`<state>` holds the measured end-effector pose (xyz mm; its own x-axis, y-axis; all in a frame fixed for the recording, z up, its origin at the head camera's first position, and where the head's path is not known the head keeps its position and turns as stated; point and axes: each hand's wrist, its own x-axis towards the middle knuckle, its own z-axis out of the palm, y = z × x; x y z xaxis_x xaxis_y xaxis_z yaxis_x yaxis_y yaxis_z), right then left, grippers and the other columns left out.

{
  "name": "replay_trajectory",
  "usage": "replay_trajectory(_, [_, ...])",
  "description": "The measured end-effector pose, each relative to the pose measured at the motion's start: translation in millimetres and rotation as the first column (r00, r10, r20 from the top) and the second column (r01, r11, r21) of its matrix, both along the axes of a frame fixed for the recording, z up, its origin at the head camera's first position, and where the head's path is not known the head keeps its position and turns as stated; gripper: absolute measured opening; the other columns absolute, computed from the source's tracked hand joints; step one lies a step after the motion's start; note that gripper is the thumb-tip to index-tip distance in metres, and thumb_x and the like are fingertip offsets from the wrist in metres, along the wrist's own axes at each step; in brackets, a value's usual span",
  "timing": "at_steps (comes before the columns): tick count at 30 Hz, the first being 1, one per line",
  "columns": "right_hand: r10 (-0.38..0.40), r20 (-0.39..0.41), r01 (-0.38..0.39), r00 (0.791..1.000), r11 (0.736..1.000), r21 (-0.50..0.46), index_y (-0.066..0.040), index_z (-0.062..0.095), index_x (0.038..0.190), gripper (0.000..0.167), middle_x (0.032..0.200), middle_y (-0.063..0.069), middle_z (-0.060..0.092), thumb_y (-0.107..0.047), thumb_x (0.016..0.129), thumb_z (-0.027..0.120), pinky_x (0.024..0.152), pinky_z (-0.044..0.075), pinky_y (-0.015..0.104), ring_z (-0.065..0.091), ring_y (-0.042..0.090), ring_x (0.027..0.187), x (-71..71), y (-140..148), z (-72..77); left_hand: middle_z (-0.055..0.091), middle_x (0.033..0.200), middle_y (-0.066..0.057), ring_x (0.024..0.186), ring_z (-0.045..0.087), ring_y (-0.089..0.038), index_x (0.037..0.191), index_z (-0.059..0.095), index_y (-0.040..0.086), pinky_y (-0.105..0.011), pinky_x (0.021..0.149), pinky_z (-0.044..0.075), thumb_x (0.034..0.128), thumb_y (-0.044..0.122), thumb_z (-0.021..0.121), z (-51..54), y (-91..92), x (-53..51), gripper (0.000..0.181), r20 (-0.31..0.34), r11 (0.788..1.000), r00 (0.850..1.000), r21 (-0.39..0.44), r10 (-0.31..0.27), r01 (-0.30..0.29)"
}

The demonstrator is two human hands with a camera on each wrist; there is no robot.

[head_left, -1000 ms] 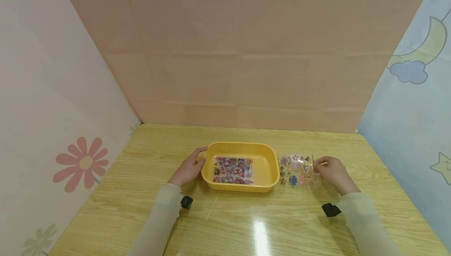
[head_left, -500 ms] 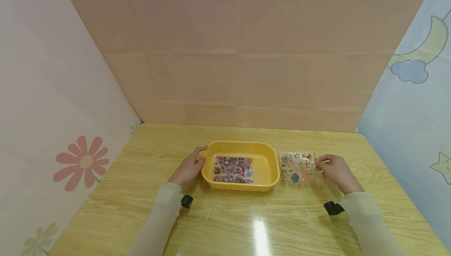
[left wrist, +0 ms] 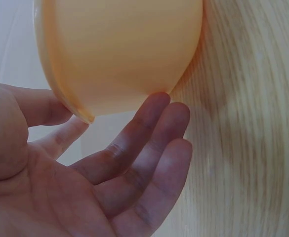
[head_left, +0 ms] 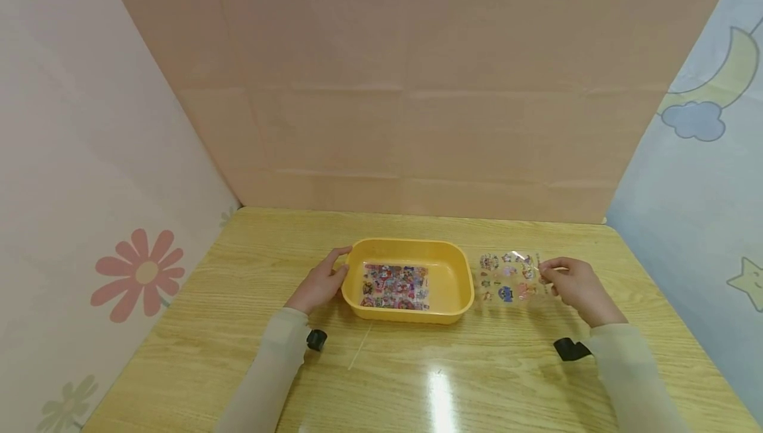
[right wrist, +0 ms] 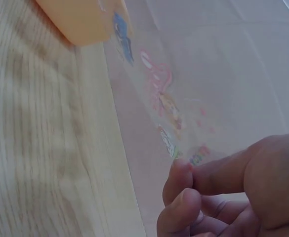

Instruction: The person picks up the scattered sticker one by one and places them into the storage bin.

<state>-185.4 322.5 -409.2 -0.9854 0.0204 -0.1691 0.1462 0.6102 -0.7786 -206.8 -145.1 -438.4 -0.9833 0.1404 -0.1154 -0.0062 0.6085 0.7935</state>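
In the head view, a yellow plastic basin (head_left: 450, 316) stands on the table. A flat, colourfully printed sticker sheet (head_left: 395, 286) lies inside, toward its left end. My left hand (head_left: 320, 285) holds the basin's left rim; in the left wrist view thumb and index finger meet at the rim (left wrist: 49, 69), and the other fingers reach the outer wall. To the right of the basin, my right hand (head_left: 575, 289) pinches the right edge of a clear sticker sheet (head_left: 505, 279) printed with small cartoon figures. That pinch between thumb and index finger shows in the right wrist view.
The wood-grain table (head_left: 381, 373) ends at a plain pinkish-tan backdrop (head_left: 405, 89). Patterned walls flank it, with a red flower (head_left: 143, 274) on the left and a moon (head_left: 724, 69) on the right. Black wrist mounts (head_left: 316, 339) sit by both sleeves.
My right hand has moved slightly right and away from me, drawing the clear sticker sheet away from the basin and lifting it a little. The left hand and the basin have stayed put.
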Motion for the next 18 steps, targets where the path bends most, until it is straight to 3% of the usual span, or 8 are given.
replay_trajectory(7, [0.002,0.006,-0.001,1.000,1.000,-0.003,0.011,0.047,0.135,0.048,0.105,0.012,0.064,-0.028,0.109,0.041,0.055,0.041,0.032,0.055,0.020,0.070,-1.0,1.7,4.1,0.065,0.120,-0.013,0.090,0.064,-0.018,0.153,0.039,0.029,-0.042,0.085,0.050,0.1073,0.030,0.046,0.9,0.3,-0.7,0.046,0.003,1.000,1.000,0.010,-0.002,0.002])
replay_trajectory(18, [0.024,0.021,-0.022,1.000,0.997,-0.072,0.011,0.044,0.138,0.051,0.101,0.006,0.062,-0.030,0.108,0.042,0.057,0.040,0.031,0.054,0.018,0.071,-2.4,-0.6,5.2,0.065,0.122,-0.014,0.091,0.063,-0.018,0.153,0.039,0.029,-0.043,0.087,0.050,0.1074,0.032,0.046,-0.6,-0.5,-1.3,0.046,0.011,1.000,1.000,0.010,-0.004,0.004])
